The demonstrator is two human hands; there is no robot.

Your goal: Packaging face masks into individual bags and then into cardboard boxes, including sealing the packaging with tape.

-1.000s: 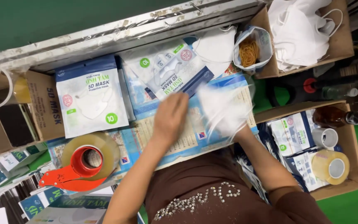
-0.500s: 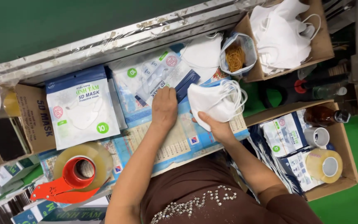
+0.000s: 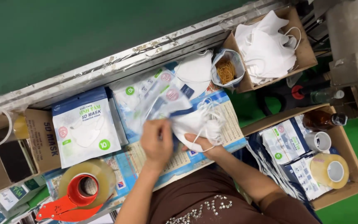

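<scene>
I am seeing the left hand (image 3: 157, 143) pinching the lower edge of a clear and blue mask pouch (image 3: 162, 103), fingers closed on it, the pouch lifting off the worktop and tilting toward the far rail. The right hand (image 3: 201, 143) is cupping a stack of white masks (image 3: 195, 122) from beneath, fingers curled round it, ear loops trailing loose over the top. The stack is sitting just beside the pouch, its near edge touching or overlapping the pouch corner; I cannot tell whether it is already entering the opening. Both are hovering over a printed paper sheet (image 3: 228, 124) lying on the worktop.

Left of the hands a filled white pouch (image 3: 85, 128) is lying flat, touching a brown carton (image 3: 42, 139). Nearer me a roll of clear tape in a red dispenser (image 3: 81, 193) is resting on the bench edge. Beyond the hands a small bag of rubber bands (image 3: 226, 70) is standing next to a cardboard box of loose white masks (image 3: 266, 43). On the right a lower cardboard tray (image 3: 353, 166) is holding more printed pouches, a second tape roll (image 3: 330, 170) and a brown bottle (image 3: 322, 119). A dark brown beaded garment is filling the bottom of the view
</scene>
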